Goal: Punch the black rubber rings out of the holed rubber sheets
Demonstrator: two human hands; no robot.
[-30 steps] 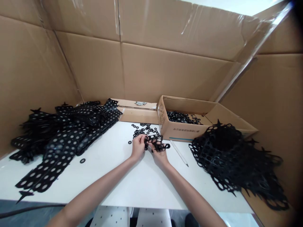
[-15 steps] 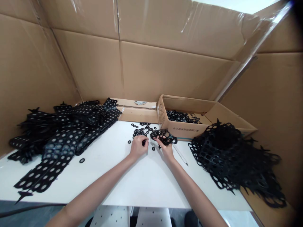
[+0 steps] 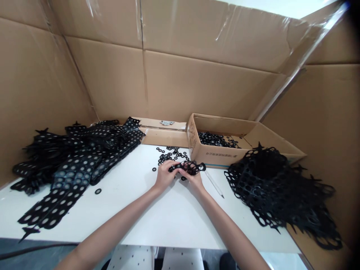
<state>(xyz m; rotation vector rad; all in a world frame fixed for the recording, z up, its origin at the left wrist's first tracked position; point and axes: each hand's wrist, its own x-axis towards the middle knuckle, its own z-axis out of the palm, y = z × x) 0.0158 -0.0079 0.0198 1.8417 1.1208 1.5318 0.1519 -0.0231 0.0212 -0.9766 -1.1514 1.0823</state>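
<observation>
A crumpled black perforated sheet (image 3: pixel 191 167) is held between my two hands over the white table. My left hand (image 3: pixel 165 175) has its fingers closed at the sheet's left end. Around the lower right part of it, my right hand (image 3: pixel 194 180) is closed, thumb toward the left hand. Just beyond the hands lies a loose heap of small black rings (image 3: pixel 165 156), and a few more are scattered around it. One single ring (image 3: pixel 154 169) rests left of the heap. The fingertips are partly hidden by the sheet.
At left lies a pile of black sheets with ring patterns (image 3: pixel 75 172). A cardboard box (image 3: pixel 222 159) containing black rings stands at the back right. Before it lies a pen (image 3: pixel 215 183). A heap of holed black sheets (image 3: pixel 275 191) sits at right. Cardboard walls (image 3: pixel 208 82) enclose the table.
My left hand has moved up to the sheet and now grips its left end. The right hand has shifted slightly left and down, bringing the sheet to the left hand.
</observation>
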